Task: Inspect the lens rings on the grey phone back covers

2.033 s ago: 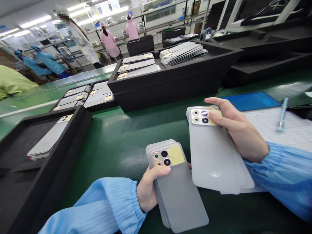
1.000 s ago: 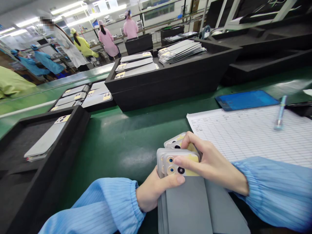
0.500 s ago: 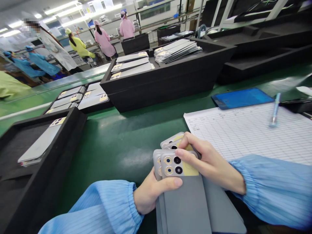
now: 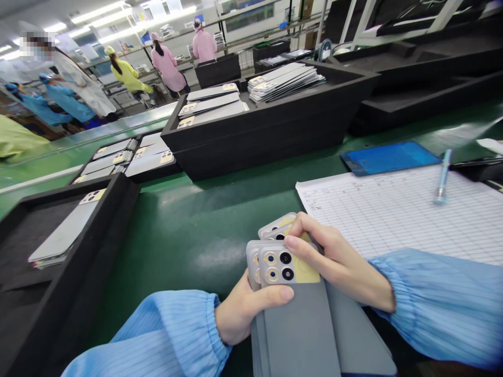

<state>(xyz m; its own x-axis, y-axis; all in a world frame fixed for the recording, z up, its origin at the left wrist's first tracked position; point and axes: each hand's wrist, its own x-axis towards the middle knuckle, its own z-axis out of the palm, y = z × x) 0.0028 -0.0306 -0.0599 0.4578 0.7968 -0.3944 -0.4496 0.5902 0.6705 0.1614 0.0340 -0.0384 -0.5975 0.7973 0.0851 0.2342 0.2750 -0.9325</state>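
Clasping grey phone backs (image 4: 298,324), left hand (image 4: 242,314) and right hand (image 4: 338,267); form (image 4: 393,212) text illegible.

The stack of grey back covers (image 4: 298,324) runs off the bottom edge, partly hidden under the right hand (image 4: 341,267). Print on the paper form (image 4: 393,209) is too small to read.

The stack of grey back covers (image 4: 298,324) is lying flat in the left hand (image 4: 239,314), gold-ringed lenses and yellow film showing on top. A second batch (image 4: 356,340) is fanning out rightward, touching it.
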